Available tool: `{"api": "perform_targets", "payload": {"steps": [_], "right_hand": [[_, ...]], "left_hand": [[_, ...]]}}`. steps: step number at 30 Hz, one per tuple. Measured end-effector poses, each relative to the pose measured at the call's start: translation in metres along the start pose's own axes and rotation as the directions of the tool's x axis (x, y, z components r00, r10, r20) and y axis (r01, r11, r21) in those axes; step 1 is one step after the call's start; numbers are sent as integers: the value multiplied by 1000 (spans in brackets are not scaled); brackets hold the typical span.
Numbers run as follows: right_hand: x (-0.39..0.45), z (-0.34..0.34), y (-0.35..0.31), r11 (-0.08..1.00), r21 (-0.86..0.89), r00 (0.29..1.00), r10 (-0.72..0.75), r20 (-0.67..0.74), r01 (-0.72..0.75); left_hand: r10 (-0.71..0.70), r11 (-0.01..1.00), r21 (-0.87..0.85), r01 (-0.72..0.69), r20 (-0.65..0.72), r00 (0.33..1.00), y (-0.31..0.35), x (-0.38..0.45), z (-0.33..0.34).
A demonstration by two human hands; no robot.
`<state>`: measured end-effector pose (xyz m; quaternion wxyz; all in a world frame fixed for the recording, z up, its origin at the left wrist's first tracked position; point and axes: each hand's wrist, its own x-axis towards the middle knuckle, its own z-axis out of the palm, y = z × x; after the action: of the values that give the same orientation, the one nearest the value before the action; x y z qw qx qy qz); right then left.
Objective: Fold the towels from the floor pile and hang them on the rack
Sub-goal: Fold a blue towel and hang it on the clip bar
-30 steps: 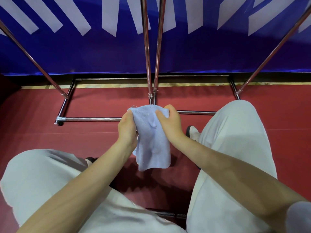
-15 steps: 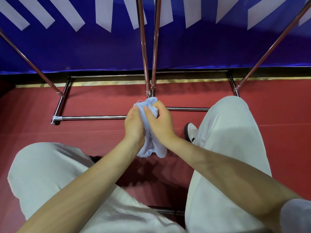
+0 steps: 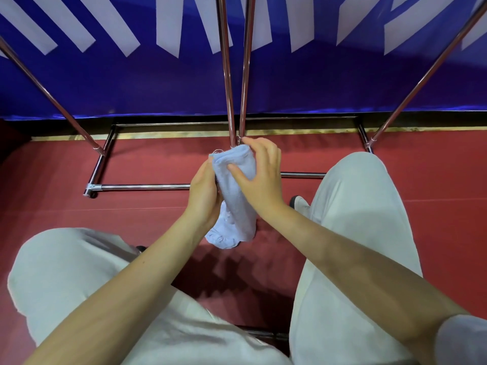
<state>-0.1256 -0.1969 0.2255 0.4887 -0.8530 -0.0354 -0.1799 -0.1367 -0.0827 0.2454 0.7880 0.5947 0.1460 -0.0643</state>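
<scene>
Towel hangs folded between both hands: left hand grips it, right hand pinches it.

1. Floor: red, smooth surface, running across the whole lower part of the view.
2. Banner: deep blue with slanted white strokes, standing along the far side, its lower edge near the floor.
3. Strip: pale yellowish, worn, lying where the floor meets the dark gap under the banner.
4. Trousers: light grey-white, covering both bent knees, one at lower left, one at right.
5. Shoe: white with dark trim, partly visible beside the right knee.
</scene>
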Motion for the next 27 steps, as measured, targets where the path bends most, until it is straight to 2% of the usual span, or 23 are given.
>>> {"api": "perform_targets", "payload": {"steps": [4,8,11,13,17,19,21,25,27], "right_hand": [[-2,-9,-4,966,141,971,198,135,-216],[-7,-12,-1,955,171,968,227,111,-244],[-9,-13,1,939,225,965,240,108,-259],[-10,-14,3,934,241,962,235,140,-264],[-10,-10,6,874,358,929,230,290,-329],[-10,-7,9,848,376,899,231,373,-374],[-10,-2,13,859,316,859,236,454,-402],[-14,12,27,864,107,675,300,674,-492],[-19,18,32,872,31,614,318,723,-489]], "left_hand": [[40,998,52,-41,10,999,3,-5,-6],[11,989,149,-10,-6,1000,-5,-17,-3],[44,969,240,-58,66,997,-8,-22,-6],[76,953,288,-96,79,994,-10,-24,-8],[114,974,199,-112,3,993,-7,-20,-17],[141,983,126,-137,-22,990,0,-16,-23],[146,989,42,-143,-77,986,8,-13,-27],[146,988,-15,-151,-166,975,16,-9,-32],[140,989,-20,-146,-168,976,15,-10,-31]]}}
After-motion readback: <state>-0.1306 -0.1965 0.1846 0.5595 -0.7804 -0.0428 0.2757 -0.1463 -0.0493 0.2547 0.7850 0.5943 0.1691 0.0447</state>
